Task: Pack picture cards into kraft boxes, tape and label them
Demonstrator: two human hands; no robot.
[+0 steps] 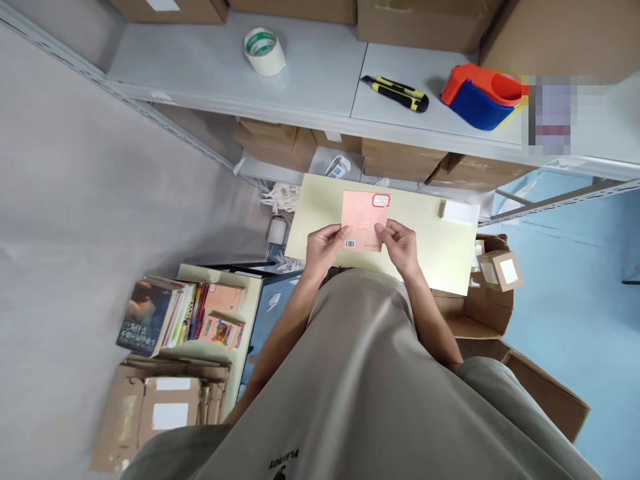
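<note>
Between my two hands I hold a pink book [364, 217] with a red-bordered stamp at its upper right and a barcode at its lower left. My left hand [324, 248] pinches the lower left edge, thumb on the face. On the opposite edge, my right hand [399, 244] grips in the same way, its thumb near the lower right. Beneath the book lies a pale yellow table [430, 250]. A small white box [460, 212] sits on the table's right part, apart from my hands.
A grey shelf [310, 73] ahead carries a tape roll [263, 52], a utility knife [396, 93], an orange-and-blue tape dispenser [480, 97] and cartons. Stacked books [150, 313] and flattened cardboard [165, 407] are at left. Open cartons [530, 380] stand at right.
</note>
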